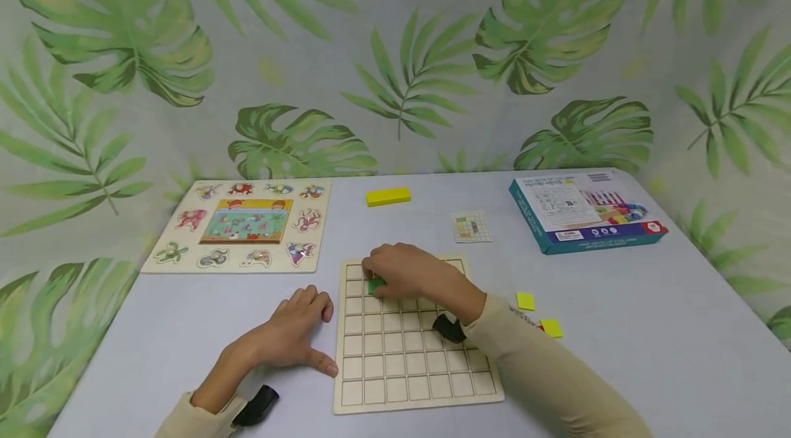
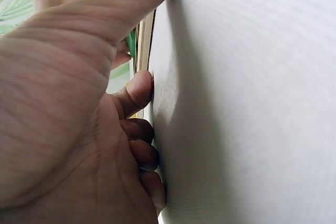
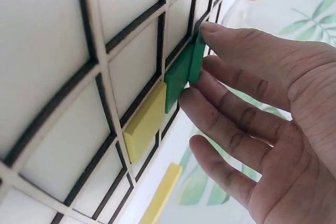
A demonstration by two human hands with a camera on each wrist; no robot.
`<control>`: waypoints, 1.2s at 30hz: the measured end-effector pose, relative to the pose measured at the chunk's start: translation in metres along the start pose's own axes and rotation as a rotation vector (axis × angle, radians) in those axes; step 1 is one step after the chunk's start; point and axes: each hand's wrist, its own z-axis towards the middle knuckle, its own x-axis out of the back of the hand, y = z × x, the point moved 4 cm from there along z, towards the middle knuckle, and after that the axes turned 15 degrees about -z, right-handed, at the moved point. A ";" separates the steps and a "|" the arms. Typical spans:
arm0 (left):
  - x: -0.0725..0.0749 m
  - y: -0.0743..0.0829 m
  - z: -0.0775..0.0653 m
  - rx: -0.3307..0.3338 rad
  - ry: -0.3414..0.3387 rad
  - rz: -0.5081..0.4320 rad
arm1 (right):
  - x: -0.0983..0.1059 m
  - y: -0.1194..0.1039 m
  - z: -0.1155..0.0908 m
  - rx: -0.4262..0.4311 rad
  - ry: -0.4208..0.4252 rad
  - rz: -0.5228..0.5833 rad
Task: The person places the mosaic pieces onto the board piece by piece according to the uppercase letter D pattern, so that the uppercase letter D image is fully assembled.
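Note:
A wooden grid board lies in front of me, with its square cells framed by raised strips. My right hand is over the board's far left part, pinching a green square tile between thumb and fingers. Beside that tile, another green tile sits in the grid, followed by a yellow tile. In the head view the hand covers most of these pieces. My left hand rests on the table left of the board, fingers loosely bent, its thumb tip right at the board's left edge.
A wooden sea-animal puzzle lies at the back left. Behind the board are a yellow block and a small pattern card. A teal and white box lies back right. Loose yellow squares lie near my right sleeve.

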 end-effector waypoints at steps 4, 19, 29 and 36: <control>-0.001 -0.001 -0.001 -0.019 0.011 0.004 | -0.001 -0.003 0.002 -0.003 -0.002 -0.015; -0.004 -0.011 0.004 0.024 -0.005 -0.002 | 0.000 -0.005 0.006 -0.068 -0.035 -0.020; 0.001 0.006 0.000 0.021 -0.022 0.013 | 0.001 -0.005 0.008 -0.072 -0.036 -0.017; 0.000 0.003 -0.002 0.003 -0.008 0.022 | -0.005 -0.003 0.012 -0.093 -0.045 -0.026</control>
